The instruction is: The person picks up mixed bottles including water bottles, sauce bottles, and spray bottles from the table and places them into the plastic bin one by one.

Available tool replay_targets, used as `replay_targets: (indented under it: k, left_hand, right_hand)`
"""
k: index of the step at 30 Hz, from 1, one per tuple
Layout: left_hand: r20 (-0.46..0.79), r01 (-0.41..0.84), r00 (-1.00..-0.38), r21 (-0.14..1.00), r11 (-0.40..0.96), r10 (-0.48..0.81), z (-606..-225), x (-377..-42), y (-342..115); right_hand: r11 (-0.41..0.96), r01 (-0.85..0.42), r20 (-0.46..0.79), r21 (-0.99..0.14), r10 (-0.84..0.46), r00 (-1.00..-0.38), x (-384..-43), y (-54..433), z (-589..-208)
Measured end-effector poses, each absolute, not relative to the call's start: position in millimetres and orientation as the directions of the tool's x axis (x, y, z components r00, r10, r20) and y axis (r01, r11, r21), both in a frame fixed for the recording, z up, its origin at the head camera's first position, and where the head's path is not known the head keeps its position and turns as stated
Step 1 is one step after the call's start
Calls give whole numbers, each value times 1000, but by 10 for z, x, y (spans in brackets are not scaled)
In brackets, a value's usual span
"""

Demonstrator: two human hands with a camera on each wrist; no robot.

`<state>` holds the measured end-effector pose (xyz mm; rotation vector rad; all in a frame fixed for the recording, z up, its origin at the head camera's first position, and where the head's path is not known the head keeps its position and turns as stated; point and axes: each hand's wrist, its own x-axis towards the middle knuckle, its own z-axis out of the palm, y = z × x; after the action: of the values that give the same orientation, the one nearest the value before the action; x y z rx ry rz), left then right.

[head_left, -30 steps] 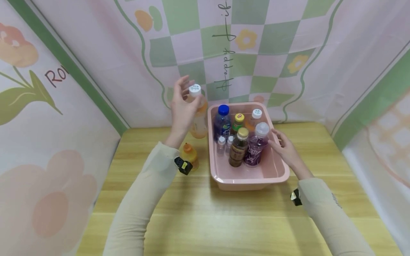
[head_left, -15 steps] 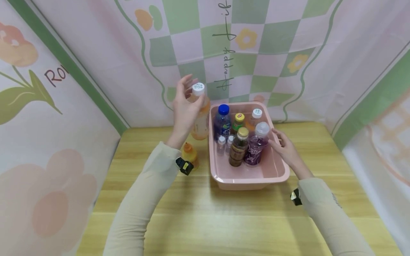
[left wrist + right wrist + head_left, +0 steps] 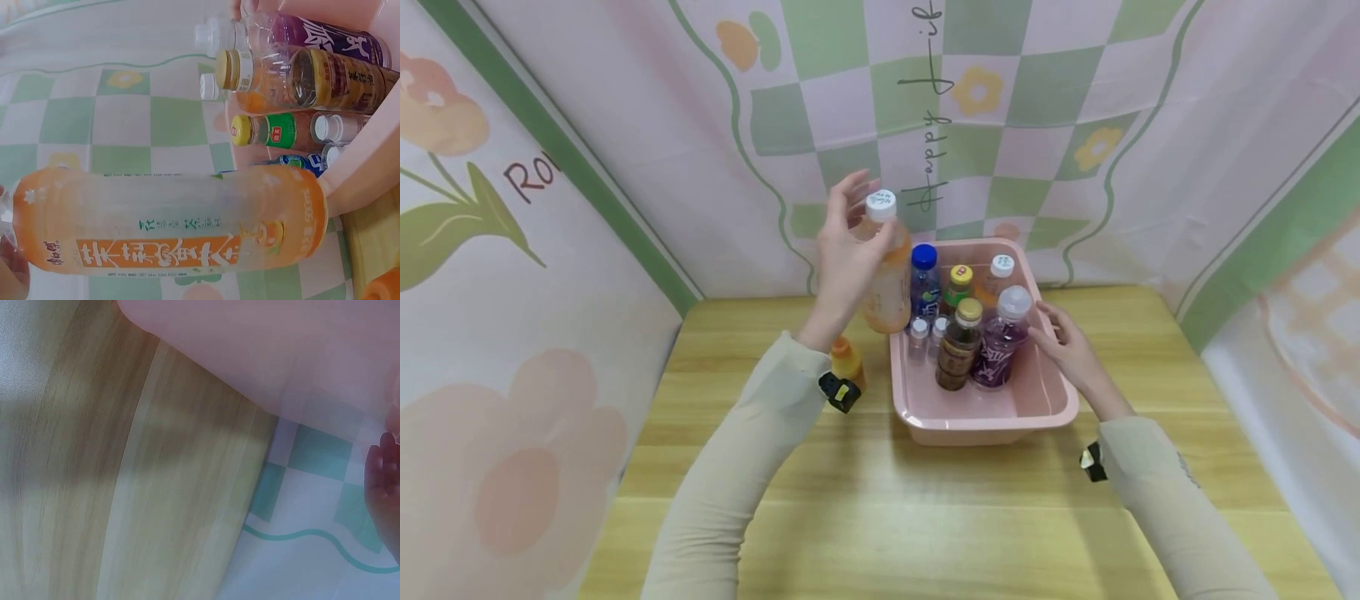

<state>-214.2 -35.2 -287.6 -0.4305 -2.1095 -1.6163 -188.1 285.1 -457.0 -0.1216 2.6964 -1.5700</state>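
Note:
My left hand (image 3: 847, 260) grips a clear plastic drink bottle (image 3: 889, 287) by its neck, just under the white cap. The bottle hangs upright over the left rim of a pink basin (image 3: 981, 423); its orange label (image 3: 159, 253) fills much of the left wrist view. With the thumb on the inside, my right hand (image 3: 1075, 354) holds the basin's right rim. Inside the basin stand a blue-capped bottle (image 3: 924, 287), a yellow-capped bottle (image 3: 959, 283), a gold-capped bottle (image 3: 958, 354), a purple-labelled bottle (image 3: 996, 354), a white-capped orange bottle (image 3: 1002, 271) and two small white-capped bottles (image 3: 918, 337).
A yellow squeeze bottle (image 3: 847, 360) with an orange top stands on the wooden table (image 3: 880, 517), left of the basin and partly behind my left wrist. Behind the table hangs a checked green and white cloth (image 3: 910, 100).
My left hand has moved right with the orange-labelled bottle, from beside the basin to over its left rim. The basin and my right hand have stayed in place.

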Motion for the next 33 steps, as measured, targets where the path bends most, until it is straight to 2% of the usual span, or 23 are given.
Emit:
replay_targets:
  k: [17, 33]
  left_hand:
    - [580, 583, -808, 764, 277, 101, -2899, -2055, -186]
    - [613, 630, -775, 733, 256, 153, -2923, -2031, -116]
  right_hand:
    - [503, -50, 16, -863, -72, -997, -1889, 2839, -4562]
    - [501, -45, 13, -864, -67, -998, -1892, 2843, -4561]
